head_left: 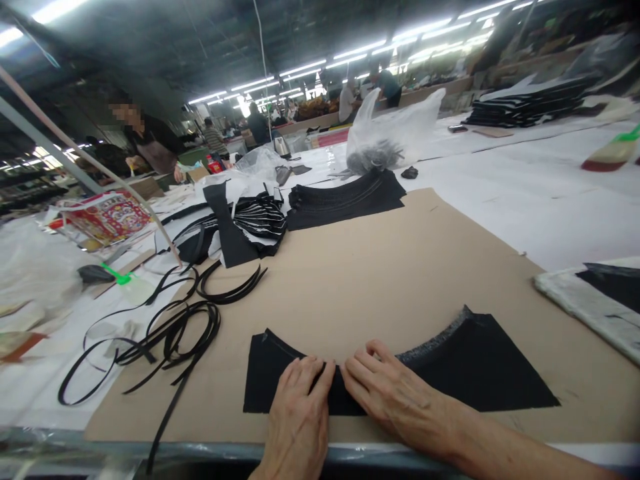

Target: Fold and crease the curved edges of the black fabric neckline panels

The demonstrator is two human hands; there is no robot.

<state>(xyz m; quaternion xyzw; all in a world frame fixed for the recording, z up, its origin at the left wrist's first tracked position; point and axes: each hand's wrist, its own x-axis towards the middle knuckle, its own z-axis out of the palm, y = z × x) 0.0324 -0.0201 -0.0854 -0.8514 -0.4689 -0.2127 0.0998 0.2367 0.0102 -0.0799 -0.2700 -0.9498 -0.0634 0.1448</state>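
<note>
A flat black panel (480,373), fabric or leather, lies on the tan board (380,280) close to the table's front edge. Its far edge curves inward, and a rough grey band runs along the right part of that curve. At the middle of the curve, my left hand (303,397) has its fingers bent and pressed together on the edge. Just to its right, my right hand (387,393) grips the same edge with curled fingers. The fingertips of both hands nearly meet, and the bit of edge beneath them is hidden.
Black strips (185,333) lie coiled to the left. Behind are a stack of black panels (345,200) and a pile of striped pieces (257,220). A plastic bag (385,133) stands farther back. A pale slab (585,300) is at right. A person (150,140) stands across the table.
</note>
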